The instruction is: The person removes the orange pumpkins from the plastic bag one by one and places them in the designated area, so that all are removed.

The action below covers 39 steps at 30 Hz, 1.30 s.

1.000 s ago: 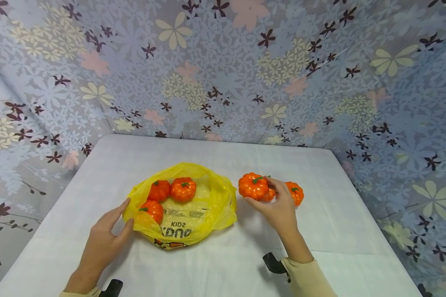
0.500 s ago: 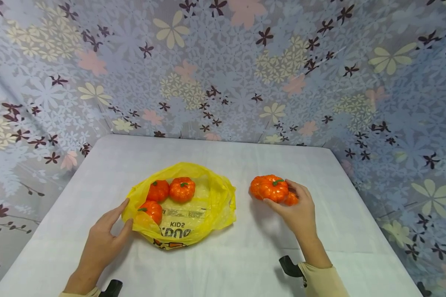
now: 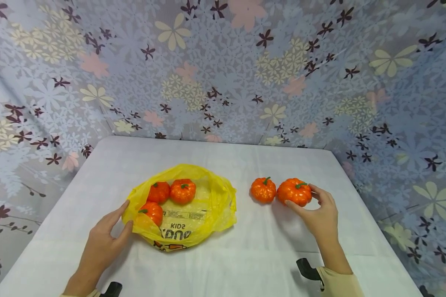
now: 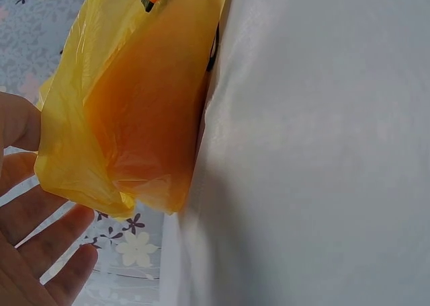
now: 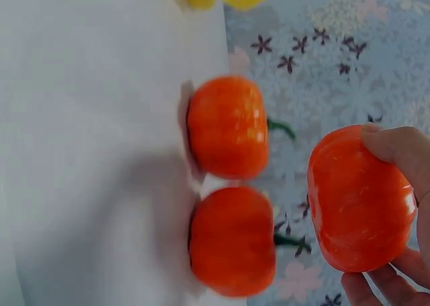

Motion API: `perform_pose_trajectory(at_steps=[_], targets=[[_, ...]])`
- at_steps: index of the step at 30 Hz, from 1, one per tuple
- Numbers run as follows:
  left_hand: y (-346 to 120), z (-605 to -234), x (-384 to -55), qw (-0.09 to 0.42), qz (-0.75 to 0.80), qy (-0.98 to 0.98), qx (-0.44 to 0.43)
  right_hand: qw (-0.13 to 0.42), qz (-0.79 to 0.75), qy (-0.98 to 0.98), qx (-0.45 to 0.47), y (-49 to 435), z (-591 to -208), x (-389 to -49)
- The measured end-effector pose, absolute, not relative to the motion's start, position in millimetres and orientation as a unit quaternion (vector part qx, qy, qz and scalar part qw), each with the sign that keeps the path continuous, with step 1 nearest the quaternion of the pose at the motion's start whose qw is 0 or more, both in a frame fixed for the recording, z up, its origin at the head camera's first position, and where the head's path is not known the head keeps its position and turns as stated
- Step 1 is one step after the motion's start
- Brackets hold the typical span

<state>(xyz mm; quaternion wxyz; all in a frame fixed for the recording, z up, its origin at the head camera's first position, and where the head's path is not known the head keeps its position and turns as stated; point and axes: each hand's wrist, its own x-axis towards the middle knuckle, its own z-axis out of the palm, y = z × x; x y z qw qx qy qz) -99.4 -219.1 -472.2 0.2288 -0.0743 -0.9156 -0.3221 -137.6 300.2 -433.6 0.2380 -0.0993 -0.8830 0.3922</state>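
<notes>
My right hand grips a small orange toy pumpkin with a green stem, thumb on one side and fingers on the other. The right wrist view shows this held pumpkin raised off the table, beside two pumpkins standing on the cloth, a nearer one and another. From the head, one standing pumpkin shows; the held one hides the other. At left, my left hand pinches the edge of a yellow plastic bag. Inside the open bag lie three pumpkins.
A white cloth covers the table. Behind it and along the sides hangs a flowered curtain. Black camera mounts sit at both wrists. The bag's mouth faces up, its right rim a short way from the standing pumpkins.
My right hand has carried its pumpkin to the right, away from the bag and across the two standing pumpkins, uncovering the left one. The left hand and bag stay in place.
</notes>
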Motion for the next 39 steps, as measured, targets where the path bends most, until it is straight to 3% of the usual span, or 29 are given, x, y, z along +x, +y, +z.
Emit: perform_pose_trajectory(at_steps=[20,39], targets=[[-220,-474,-100,0.236,-0.322,-0.913,-0.082,0.206,0.399,-0.869,-0.206,358,-440,-137],[-220,-474,-99,0.231,-0.324,-0.914,-0.077,0.103,0.392,-0.879,-0.253,376,-465,-151]])
